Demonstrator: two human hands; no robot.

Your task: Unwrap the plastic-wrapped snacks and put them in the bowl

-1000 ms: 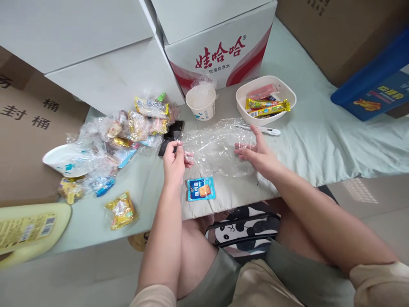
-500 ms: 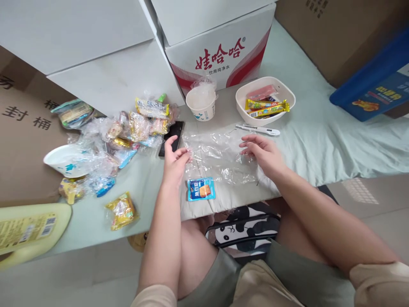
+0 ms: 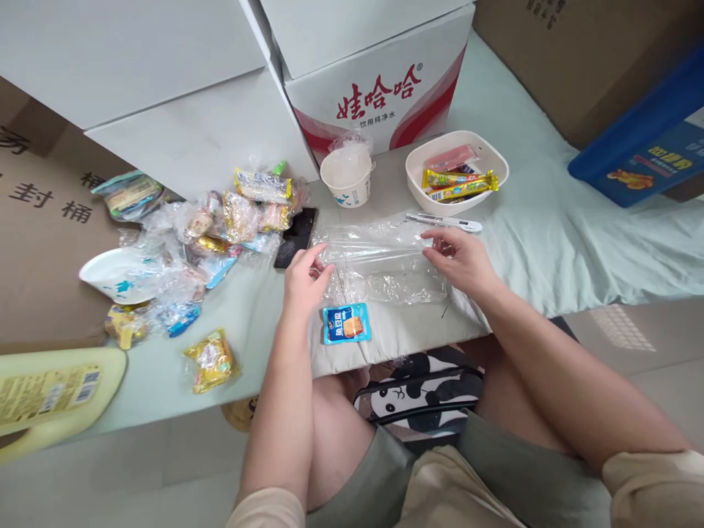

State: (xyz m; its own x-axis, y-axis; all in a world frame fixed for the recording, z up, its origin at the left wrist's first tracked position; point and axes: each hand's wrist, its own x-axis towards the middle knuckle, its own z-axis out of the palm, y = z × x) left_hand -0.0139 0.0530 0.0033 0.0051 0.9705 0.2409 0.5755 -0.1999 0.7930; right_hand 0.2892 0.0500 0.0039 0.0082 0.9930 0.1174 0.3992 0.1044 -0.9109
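A clear plastic bag (image 3: 379,264) lies across the pale green cloth (image 3: 550,242) in front of me. My left hand (image 3: 305,275) pinches its left edge and my right hand (image 3: 459,257) pinches its right edge, with the far edge of the film lifted between them. A small blue snack packet (image 3: 345,323) lies just below the bag, near my left wrist. A black phone (image 3: 297,227) sits just beyond my left hand.
A heap of wrapped snacks (image 3: 220,220) and a paper bowl (image 3: 118,275) lie at left. A paper cup (image 3: 346,177), a white dish with snack bars (image 3: 456,172) and a thermometer (image 3: 445,221) stand behind. Cartons (image 3: 379,81) wall the back.
The bag went from held up, to spread flat, to its far edge being lifted and drawn taut between both hands. Both hands shifted slightly up the cloth.
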